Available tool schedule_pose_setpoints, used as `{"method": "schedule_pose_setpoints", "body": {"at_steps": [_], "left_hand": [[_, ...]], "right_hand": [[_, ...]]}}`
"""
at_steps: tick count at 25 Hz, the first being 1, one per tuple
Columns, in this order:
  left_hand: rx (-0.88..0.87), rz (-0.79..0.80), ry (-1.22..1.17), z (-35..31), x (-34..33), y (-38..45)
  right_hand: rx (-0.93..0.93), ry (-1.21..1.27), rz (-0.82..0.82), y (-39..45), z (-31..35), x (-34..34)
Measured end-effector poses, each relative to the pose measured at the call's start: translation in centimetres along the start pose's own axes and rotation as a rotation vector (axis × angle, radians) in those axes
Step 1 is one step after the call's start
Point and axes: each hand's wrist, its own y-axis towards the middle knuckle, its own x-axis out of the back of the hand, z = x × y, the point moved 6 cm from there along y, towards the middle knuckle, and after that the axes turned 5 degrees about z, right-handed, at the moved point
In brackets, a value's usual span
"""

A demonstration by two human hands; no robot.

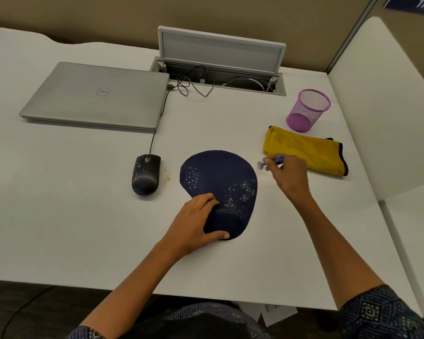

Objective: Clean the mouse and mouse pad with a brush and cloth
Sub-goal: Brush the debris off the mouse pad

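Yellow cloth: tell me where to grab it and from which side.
Pinch the yellow cloth at its near black-trimmed corner, coming from the right. That edge lies free, while the right hand with the brush crowds its left end and the purple mesh cup stands close behind.

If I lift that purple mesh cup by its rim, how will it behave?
The purple mesh cup looks empty and open-weave, so probably very light. It stands upright, taller than its base is wide, so a sideways nudge may tip it. Being round, it would likely roll.
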Motion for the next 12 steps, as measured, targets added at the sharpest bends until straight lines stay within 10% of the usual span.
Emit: {"method": "schedule_pose_setpoints", "body": {"at_steps": [3,12], "left_hand": [[-0.002,-0.003,0.004,0.1,0.0,0.0],[-0.013,-0.006,-0.001,0.0,0.1,0.0]], "right_hand": [[0.037,0.042,0.195,-0.4,0.7,-1.9],[-0.045,-0.014,0.090,1.0,0.6,-1.3]]}}
